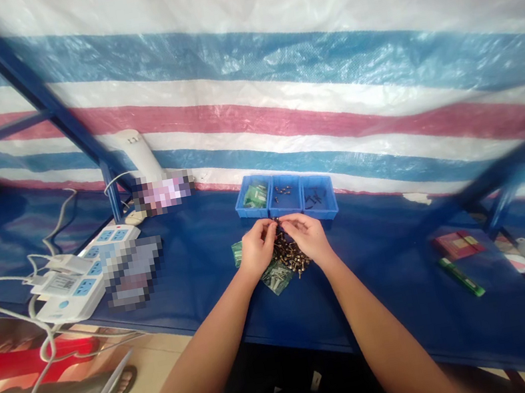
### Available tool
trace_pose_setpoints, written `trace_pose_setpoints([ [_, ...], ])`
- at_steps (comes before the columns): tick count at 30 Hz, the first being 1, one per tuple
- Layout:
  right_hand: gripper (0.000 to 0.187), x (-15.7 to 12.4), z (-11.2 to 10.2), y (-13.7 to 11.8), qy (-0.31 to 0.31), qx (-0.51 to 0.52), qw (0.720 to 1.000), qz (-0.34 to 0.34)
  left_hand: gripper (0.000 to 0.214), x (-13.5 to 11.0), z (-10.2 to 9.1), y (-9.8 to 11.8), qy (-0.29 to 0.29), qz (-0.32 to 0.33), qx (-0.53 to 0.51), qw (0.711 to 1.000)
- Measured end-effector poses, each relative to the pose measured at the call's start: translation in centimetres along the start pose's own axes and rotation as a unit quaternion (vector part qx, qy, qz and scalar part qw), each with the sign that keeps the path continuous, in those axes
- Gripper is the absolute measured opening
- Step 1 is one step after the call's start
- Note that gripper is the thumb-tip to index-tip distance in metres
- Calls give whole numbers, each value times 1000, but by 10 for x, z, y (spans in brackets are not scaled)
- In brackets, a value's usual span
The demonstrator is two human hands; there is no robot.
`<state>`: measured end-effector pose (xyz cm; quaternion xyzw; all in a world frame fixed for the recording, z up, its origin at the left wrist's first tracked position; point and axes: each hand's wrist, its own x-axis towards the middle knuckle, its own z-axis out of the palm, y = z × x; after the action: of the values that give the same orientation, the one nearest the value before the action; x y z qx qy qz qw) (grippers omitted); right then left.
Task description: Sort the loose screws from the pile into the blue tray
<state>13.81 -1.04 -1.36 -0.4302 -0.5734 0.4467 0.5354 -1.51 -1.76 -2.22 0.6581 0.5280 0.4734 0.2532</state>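
Observation:
My left hand (256,250) and my right hand (308,236) meet just in front of the blue bins, thumbs and forefingers pinched. Between the fingertips is a small dark part (276,220), too small to name. Below and between the hands lies a pile of small brass-coloured and black metal fittings (295,260). A clear greenish bag of silvery screw-like pieces (277,278) rests at the pile's near left side. Another green packet (237,254) is partly covered by my left hand.
Three joined blue bins (288,209) hold a green bag (255,196), a few brass-coloured fittings (283,190) and dark pins (314,199). On the left are a white power strip (86,275) with cables and a blurred flat object (136,273). A red box (458,244) and green box (462,277) lie right.

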Motion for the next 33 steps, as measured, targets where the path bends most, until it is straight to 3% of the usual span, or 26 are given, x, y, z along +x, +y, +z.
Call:
trace_pose_setpoints([
  [33,28,0,4,0,5,37,999,19,28,0,-1,0,4,6,-20,1000],
])
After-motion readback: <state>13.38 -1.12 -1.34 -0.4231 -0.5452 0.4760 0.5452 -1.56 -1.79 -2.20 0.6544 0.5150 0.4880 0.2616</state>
